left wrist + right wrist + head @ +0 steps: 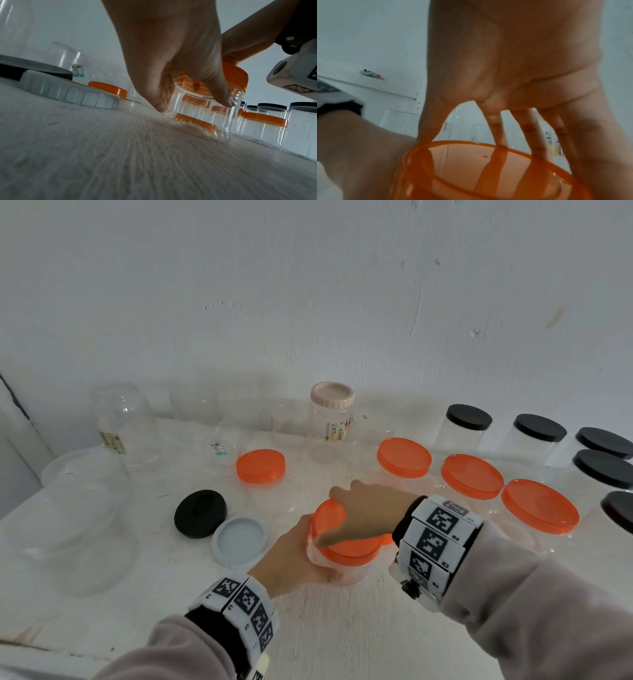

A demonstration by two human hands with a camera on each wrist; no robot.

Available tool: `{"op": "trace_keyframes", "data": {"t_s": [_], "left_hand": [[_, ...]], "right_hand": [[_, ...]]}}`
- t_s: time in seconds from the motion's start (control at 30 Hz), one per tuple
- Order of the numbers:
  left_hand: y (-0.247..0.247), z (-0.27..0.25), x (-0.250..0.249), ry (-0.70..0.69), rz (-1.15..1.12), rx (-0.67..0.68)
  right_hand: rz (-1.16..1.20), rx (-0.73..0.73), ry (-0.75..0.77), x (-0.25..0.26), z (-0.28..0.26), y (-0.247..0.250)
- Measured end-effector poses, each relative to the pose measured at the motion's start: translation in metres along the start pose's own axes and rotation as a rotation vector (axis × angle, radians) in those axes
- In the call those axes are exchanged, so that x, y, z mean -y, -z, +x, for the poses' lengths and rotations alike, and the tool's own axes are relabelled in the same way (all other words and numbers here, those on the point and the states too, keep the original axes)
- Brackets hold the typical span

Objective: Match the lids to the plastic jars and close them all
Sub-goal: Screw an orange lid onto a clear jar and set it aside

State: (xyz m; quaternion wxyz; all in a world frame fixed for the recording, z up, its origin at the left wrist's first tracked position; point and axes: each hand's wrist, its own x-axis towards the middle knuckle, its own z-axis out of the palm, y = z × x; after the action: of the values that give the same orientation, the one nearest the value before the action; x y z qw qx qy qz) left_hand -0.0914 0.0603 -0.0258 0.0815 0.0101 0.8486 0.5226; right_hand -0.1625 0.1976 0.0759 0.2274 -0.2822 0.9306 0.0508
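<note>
A small clear plastic jar (pixel 346 571) stands on the white table near the front middle. My left hand (pixel 318 556) grips its side from the left. An orange lid (pixel 352 549) sits on the jar's mouth, slightly tilted, and my right hand (pixel 329 518) grips it from above with thumb and fingers round its rim. In the left wrist view my left hand (pixel 193 105) wraps the jar (pixel 197 121) under the orange lid (pixel 238 77). The right wrist view shows my right hand (pixel 488 142) with fingers spread over the orange lid (pixel 471 169).
A loose black lid (pixel 201 513) and a pale blue lid (pixel 239 537) lie left of the jar. Orange-lidded jars (pixel 472 475) and black-lidded jars (pixel 468 416) stand at the right. A pink-lidded jar (pixel 331 395) and open clear jars (pixel 123 422) line the back and left.
</note>
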Motion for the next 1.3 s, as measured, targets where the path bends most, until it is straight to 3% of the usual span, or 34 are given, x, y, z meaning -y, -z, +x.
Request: {"op": "trace_keyframes", "data": {"t_s": [0.13,0.23,0.5,0.7,1.0,1.3], "left_hand": [[0.0,0.0,-0.001,0.015,0.01,-0.002],[-0.001,0.0,-0.001,0.011,0.019,-0.007],[-0.001,-0.001,-0.001,0.005,-0.017,-0.014],[-0.001,-0.001,-0.004,0.004,0.017,-0.022],[-0.001,-0.002,-0.003,0.001,0.009,-0.009],[-0.002,-0.001,-0.002,0.012,0.052,-0.018]], "right_hand": [[-0.044,0.108,0.086,-0.001,-0.004,0.008],[-0.031,0.107,0.143,-0.001,-0.004,0.012],[-0.003,-0.018,0.0,0.002,0.0,-0.002],[-0.056,0.131,0.134,0.0,-0.005,0.012],[-0.019,0.023,0.083,-0.001,0.003,0.0],[-0.073,0.117,0.13,-0.007,-0.003,0.007]]}}
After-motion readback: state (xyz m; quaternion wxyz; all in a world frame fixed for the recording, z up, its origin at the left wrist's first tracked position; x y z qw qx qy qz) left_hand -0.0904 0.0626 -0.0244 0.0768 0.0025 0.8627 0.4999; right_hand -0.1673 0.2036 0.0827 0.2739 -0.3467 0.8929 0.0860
